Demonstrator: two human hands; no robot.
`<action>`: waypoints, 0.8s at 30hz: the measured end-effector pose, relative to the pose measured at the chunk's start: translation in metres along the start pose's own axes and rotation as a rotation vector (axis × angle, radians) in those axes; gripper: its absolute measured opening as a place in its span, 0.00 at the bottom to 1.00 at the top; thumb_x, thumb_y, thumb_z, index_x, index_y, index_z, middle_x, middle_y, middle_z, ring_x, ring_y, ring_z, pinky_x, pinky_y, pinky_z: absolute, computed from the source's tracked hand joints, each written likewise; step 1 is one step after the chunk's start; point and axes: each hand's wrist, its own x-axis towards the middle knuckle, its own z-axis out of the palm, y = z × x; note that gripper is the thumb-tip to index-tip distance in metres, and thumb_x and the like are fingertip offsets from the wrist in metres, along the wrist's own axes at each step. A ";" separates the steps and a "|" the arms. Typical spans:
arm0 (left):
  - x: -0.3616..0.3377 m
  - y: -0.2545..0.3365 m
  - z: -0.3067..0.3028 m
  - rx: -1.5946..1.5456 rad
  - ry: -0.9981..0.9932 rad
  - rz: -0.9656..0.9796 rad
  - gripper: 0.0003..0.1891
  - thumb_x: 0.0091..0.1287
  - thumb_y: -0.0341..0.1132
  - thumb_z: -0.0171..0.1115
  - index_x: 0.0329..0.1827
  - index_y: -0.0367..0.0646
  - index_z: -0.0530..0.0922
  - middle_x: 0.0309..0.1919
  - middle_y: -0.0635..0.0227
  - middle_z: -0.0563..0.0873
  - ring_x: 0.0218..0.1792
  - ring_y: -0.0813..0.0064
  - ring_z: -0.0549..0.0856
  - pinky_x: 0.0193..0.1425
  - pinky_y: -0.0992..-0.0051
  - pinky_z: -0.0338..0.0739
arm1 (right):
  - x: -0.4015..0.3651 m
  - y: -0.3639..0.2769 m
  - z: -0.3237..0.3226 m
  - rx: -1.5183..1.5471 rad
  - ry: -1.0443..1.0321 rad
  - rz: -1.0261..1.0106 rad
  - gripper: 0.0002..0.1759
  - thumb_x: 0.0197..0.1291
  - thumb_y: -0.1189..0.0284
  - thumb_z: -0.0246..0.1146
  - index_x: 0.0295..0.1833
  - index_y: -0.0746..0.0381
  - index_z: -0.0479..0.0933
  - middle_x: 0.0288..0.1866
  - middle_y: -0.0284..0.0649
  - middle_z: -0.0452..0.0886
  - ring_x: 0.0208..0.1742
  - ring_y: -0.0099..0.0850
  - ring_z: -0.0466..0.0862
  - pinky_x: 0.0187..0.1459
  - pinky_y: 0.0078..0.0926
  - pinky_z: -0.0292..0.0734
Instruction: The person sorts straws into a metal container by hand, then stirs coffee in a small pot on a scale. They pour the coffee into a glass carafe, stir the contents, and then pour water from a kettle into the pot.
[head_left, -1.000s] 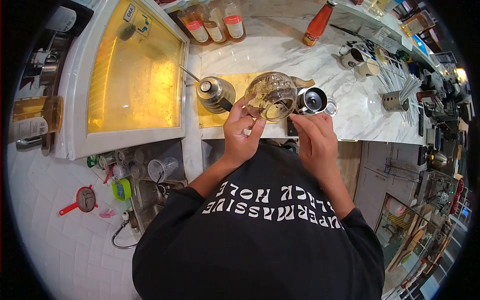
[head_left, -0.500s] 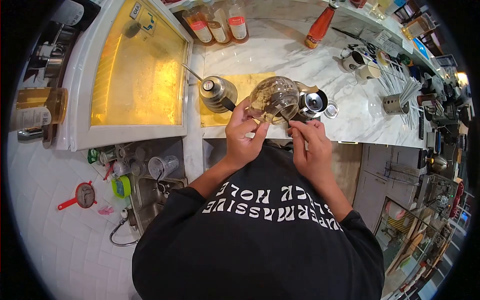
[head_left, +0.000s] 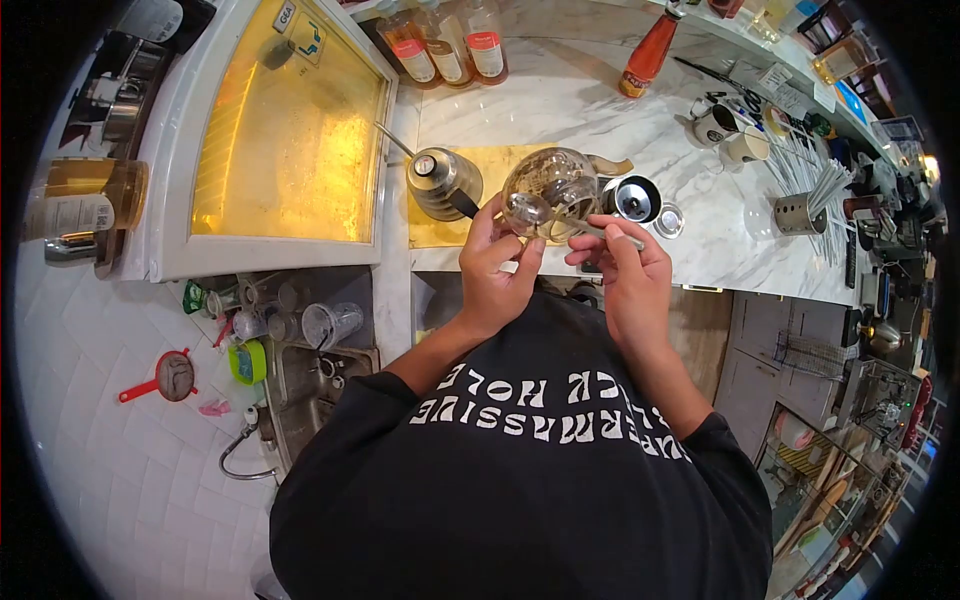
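My left hand (head_left: pixel 497 270) is closed on a round glass pot (head_left: pixel 553 168), tilted with its mouth toward me and its light-brown handle pointing right. Brown residue clings to the glass inside. In my right hand (head_left: pixel 632 265) is a metal spoon (head_left: pixel 532 212), pinched by its handle. The spoon's bowl shows in front of the pot's wall, near my left fingers. Just left of the pot stands a steel gooseneck kettle (head_left: pixel 443 182). Behind my right hand are a dark round container (head_left: pixel 634 200) and a small clear round lid (head_left: pixel 669 220).
A yellow cloth (head_left: pixel 427 235) lies under the kettle on the marble counter (head_left: pixel 560 95). Several bottles (head_left: pixel 487 50) and a red sauce bottle (head_left: pixel 652 52) stand at the back. A straw holder (head_left: pixel 800 213) is at right, a glass-door cabinet (head_left: pixel 290 150) and sink (head_left: pixel 310 400) at left.
My right hand has drawn the spoon away from the pot's mouth, and its bowl now shows in front of the glass. My left hand keeps the pot tilted. The view has shifted slightly.
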 end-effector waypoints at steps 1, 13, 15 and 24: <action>0.001 -0.001 0.001 0.014 0.006 0.019 0.08 0.70 0.24 0.69 0.35 0.25 0.84 0.68 0.40 0.78 0.54 0.60 0.90 0.53 0.69 0.84 | 0.001 -0.002 -0.002 0.015 -0.001 0.002 0.16 0.82 0.71 0.56 0.60 0.73 0.80 0.45 0.53 0.90 0.43 0.36 0.91 0.52 0.32 0.85; 0.001 -0.002 0.036 0.021 0.115 -0.152 0.07 0.71 0.26 0.69 0.41 0.26 0.87 0.63 0.43 0.82 0.49 0.68 0.90 0.47 0.74 0.85 | 0.005 -0.037 -0.068 -0.025 0.062 -0.091 0.16 0.81 0.71 0.57 0.61 0.73 0.80 0.44 0.52 0.90 0.43 0.37 0.90 0.54 0.34 0.84; 0.004 0.002 0.041 0.021 0.137 -0.184 0.08 0.72 0.26 0.69 0.43 0.26 0.88 0.63 0.44 0.82 0.49 0.70 0.90 0.46 0.75 0.85 | 0.009 -0.042 -0.090 -0.056 0.119 -0.113 0.16 0.81 0.71 0.57 0.61 0.73 0.80 0.44 0.51 0.90 0.42 0.37 0.90 0.55 0.35 0.84; -0.005 0.014 0.068 0.074 0.201 -0.248 0.10 0.75 0.29 0.67 0.47 0.26 0.88 0.66 0.44 0.81 0.48 0.72 0.89 0.46 0.76 0.85 | 0.031 -0.023 -0.140 -0.567 0.103 -0.264 0.14 0.79 0.75 0.59 0.63 0.68 0.82 0.47 0.47 0.91 0.43 0.34 0.89 0.52 0.35 0.82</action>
